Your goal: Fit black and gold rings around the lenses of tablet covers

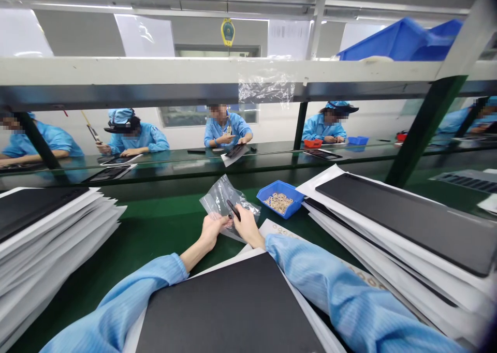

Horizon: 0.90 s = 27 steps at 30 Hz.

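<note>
My left hand (212, 231) is closed in a pinch over a clear plastic bag (217, 195) on the green bench. A tiny dark piece shows at its fingertips, too small to name. Close beside it, my right hand (247, 226) grips a slim black pen-like tool (233, 209), whose upper end points up and left. Below my forearms lies a flat black panel (229, 306) on white sheets. Just right of the bag stands a blue bin (289, 212) of small tan rings (278, 203). A sheet with ring shapes (279, 230) lies partly under my right sleeve.
Tall stacks of black panels between white sheets stand at left (77, 239) and right (404, 218). A green post (423, 130) and a white shelf beam (155, 73) stand ahead. Beyond them, several people in blue work at another bench.
</note>
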Available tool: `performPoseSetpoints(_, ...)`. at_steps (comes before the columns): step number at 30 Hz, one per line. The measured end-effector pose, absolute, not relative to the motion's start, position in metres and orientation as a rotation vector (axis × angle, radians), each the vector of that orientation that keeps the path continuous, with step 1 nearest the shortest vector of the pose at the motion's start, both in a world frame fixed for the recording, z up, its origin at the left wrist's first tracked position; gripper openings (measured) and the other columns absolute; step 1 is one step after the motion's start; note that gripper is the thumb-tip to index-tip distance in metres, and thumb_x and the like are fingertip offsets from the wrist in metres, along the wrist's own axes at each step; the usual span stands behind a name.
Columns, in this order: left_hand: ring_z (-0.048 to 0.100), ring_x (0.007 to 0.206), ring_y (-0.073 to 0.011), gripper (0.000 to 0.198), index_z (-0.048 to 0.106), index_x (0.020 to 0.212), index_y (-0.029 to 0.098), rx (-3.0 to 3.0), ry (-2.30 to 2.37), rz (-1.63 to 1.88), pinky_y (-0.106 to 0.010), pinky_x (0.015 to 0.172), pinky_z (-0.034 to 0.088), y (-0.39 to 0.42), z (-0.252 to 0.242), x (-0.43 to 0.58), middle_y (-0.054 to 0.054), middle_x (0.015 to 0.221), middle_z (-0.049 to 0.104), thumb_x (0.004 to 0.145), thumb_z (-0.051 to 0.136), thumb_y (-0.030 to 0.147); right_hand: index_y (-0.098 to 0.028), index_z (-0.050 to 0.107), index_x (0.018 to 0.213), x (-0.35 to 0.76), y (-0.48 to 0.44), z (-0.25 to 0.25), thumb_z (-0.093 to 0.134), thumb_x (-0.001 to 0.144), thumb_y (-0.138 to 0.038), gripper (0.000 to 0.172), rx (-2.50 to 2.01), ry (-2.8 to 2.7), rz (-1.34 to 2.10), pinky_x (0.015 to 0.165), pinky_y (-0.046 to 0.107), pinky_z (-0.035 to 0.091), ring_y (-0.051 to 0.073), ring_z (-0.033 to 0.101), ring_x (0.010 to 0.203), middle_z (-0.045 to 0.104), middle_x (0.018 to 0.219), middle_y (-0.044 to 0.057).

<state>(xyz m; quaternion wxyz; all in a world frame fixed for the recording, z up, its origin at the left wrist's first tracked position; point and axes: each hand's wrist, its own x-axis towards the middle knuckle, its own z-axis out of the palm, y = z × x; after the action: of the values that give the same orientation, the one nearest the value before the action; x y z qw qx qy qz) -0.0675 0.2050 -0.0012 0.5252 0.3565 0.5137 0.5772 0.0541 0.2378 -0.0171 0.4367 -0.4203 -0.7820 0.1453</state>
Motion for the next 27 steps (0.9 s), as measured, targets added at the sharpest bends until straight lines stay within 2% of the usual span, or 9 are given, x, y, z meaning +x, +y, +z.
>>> performPoseSetpoints(4, 0.061, 0.086, -0.017, 0.026, 0.056, 0.11, 0.013, 0.89, 1.225, 1.385, -0.035, 0.073, 0.053, 0.202, -0.001, -0.069, -0.007, 0.105, 0.059, 0.09, 0.055, 0.029, -0.018, 0.056, 0.083, 0.054, 0.234, -0.016, 0.047, 0.08, -0.011, 0.011, -1.034, -1.959, 0.319, 0.072, 0.028, 0.043, 0.018, 0.056, 0.08, 0.054, 0.089, 0.006)
performPoseSetpoints(6, 0.061, 0.086, -0.0168, 0.026, 0.056, 0.11, 0.013, 0.904, 1.238, 1.394, -0.034, 0.073, 0.053, 0.203, -0.003, -0.07, -0.007, 0.104, 0.059, 0.09, 0.055, 0.029, -0.017, 0.058, 0.08, 0.054, 0.234, -0.016, 0.051, 0.078, -0.011, 0.01, -1.022, -1.975, 0.314, 0.074, 0.028, 0.043, 0.018, 0.056, 0.08, 0.055, 0.09, 0.006)
performPoseSetpoints(12, 0.061, 0.086, -0.017, 0.026, 0.056, 0.11, 0.013, 0.943, 1.294, 1.423, -0.035, 0.073, 0.053, 0.207, -0.01, -0.072, -0.007, 0.105, 0.059, 0.09, 0.055, 0.029, -0.016, 0.063, 0.075, 0.052, 0.235, -0.016, 0.059, 0.075, -0.011, 0.006, -1.033, -2.012, 0.325, 0.073, 0.027, 0.043, 0.017, 0.058, 0.075, 0.061, 0.076, 0.004)
performPoseSetpoints(17, 0.061, 0.083, -0.0159, 0.024, 0.056, 0.108, 0.013, 0.982, 1.277, 1.424, -0.033, 0.071, 0.053, 0.208, -0.012, -0.072, -0.006, 0.102, 0.06, 0.09, 0.055, 0.028, -0.016, 0.063, 0.066, 0.054, 0.235, -0.014, 0.054, 0.081, -0.015, 0.018, -1.08, -2.029, 0.342, 0.068, 0.026, 0.042, 0.018, 0.06, 0.07, 0.064, 0.069, 0.006)
performPoseSetpoints(27, 0.061, 0.083, -0.0161, 0.024, 0.057, 0.106, 0.013, 1.082, 1.329, 1.415, -0.033, 0.071, 0.053, 0.21, -0.019, -0.076, -0.006, 0.1, 0.061, 0.09, 0.056, 0.03, -0.015, 0.064, 0.062, 0.056, 0.232, -0.009, 0.05, 0.083, -0.018, 0.025, -1.098, -2.0, 0.501, 0.056, 0.02, 0.043, 0.014, 0.061, 0.05, 0.061, 0.048, 0.001)
